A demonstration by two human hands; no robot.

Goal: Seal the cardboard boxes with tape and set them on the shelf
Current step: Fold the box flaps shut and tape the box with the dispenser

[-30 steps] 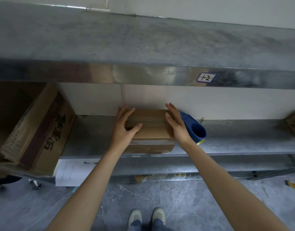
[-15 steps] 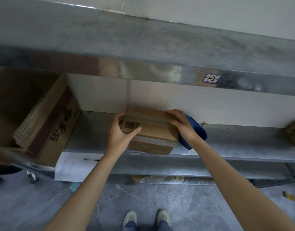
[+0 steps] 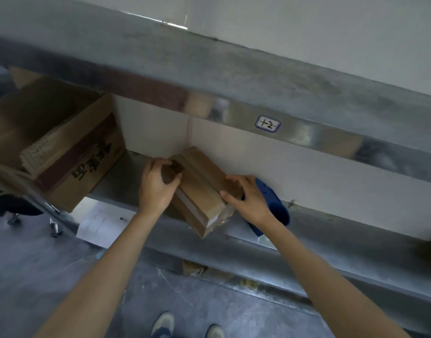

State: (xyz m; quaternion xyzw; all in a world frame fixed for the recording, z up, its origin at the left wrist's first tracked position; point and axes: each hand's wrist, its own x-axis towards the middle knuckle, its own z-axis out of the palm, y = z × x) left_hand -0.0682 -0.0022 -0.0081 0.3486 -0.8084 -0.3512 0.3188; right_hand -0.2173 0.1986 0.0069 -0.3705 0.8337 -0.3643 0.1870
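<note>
On shelf, one box, left hand and right hand gripping its ends, one carton left, one dispenser behind.

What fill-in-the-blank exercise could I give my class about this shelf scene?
1. The number of hands gripping the small cardboard box is ____.
2. The tape dispenser beside the right hand is coloured ____.
3. The large printed carton lies to the ____ of the left hand.
Missing words: two; blue; left.
</note>
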